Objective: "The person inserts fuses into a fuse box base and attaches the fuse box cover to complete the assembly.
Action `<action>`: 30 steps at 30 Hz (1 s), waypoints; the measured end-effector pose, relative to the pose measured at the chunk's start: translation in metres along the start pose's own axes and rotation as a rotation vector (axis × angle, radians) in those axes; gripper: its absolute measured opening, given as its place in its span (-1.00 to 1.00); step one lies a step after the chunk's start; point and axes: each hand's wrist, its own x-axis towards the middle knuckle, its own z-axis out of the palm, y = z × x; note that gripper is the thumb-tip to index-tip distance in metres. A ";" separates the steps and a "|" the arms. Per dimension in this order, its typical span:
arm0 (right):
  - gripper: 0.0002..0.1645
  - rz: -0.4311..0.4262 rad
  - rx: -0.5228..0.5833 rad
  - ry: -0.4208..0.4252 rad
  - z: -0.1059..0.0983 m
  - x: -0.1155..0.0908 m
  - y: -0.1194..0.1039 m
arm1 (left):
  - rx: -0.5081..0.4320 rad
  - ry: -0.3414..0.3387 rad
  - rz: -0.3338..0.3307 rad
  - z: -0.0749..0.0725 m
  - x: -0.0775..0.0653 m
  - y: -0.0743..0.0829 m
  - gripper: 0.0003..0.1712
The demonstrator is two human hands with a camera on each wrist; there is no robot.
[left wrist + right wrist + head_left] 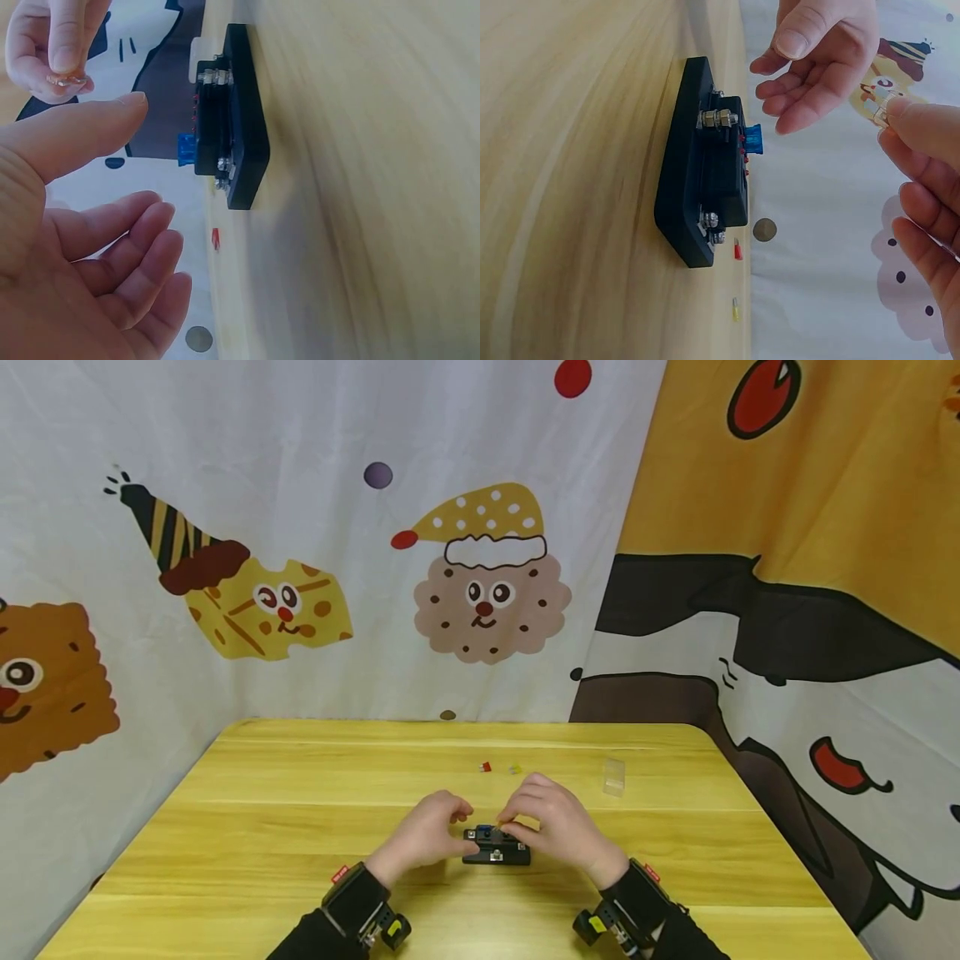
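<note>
A black fuse block (497,852) with metal terminal bolts stands on the table between the hands. One blue blade fuse (754,139) sticks up from its top, beside small red dots. My right hand (553,818) pinches a small orange, see-through blade fuse (66,79) between thumb and fingertips, above the block and apart from it in the wrist views. At the block's left end is my left hand (424,835), thumb and fingers spread and loosely bent, nothing in them. The palm partly shows in the left wrist view.
Behind the block lie a red blade fuse (485,767) and a yellow blade fuse (515,769). A clear plastic box (613,777) is farther right on the wooden table (300,793). A printed cloth (300,427) hangs beyond the back edge.
</note>
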 end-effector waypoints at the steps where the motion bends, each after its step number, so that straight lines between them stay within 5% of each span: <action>1: -0.76 0.004 -0.003 0.001 0.001 -0.001 0.000 | 0.010 -0.001 0.000 0.001 0.000 0.000 -0.41; 30: -0.85 0.151 -0.067 -0.066 0.011 -0.015 0.012 | 0.174 -0.014 -0.019 0.013 0.004 0.000 -0.43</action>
